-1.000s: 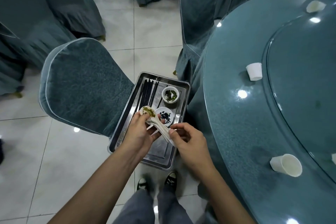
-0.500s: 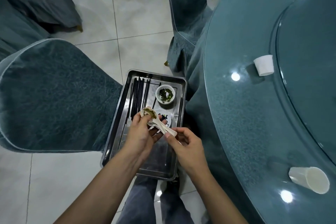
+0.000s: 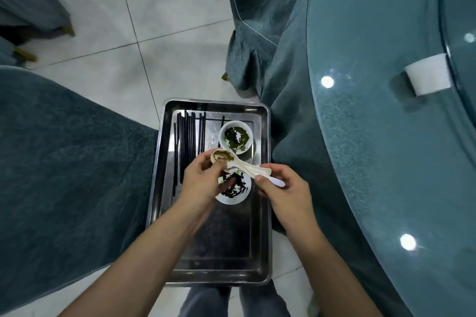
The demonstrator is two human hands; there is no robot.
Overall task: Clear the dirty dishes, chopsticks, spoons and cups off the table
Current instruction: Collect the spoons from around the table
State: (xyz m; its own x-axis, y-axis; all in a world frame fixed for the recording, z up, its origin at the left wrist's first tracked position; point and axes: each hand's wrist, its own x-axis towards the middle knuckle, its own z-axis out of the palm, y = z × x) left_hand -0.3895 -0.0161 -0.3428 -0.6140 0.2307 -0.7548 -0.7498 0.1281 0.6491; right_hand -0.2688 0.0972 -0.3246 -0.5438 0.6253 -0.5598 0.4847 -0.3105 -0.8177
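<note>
Spoons [image 3: 247,168] now lie flatter, over the tray [image 3: 224,247] at frame centre. Left hand [image 3: 201,183] grips their bowl ends; right hand [image 3: 286,193] pinches the handles. If either grip loosens, a greasy spoon can slide out and chip the bowl [image 3: 235,198] underneath.

Dirty tableware on steel tray [image 3: 226,247]; white cup [image 3: 427,75] on bench [image 3: 373,162].
Black chopsticks [image 3: 189,136] along left side; two white dishes [image 3: 235,136] with dark green scraps; stacked white spoons [image 3: 247,167] held above them.
</note>
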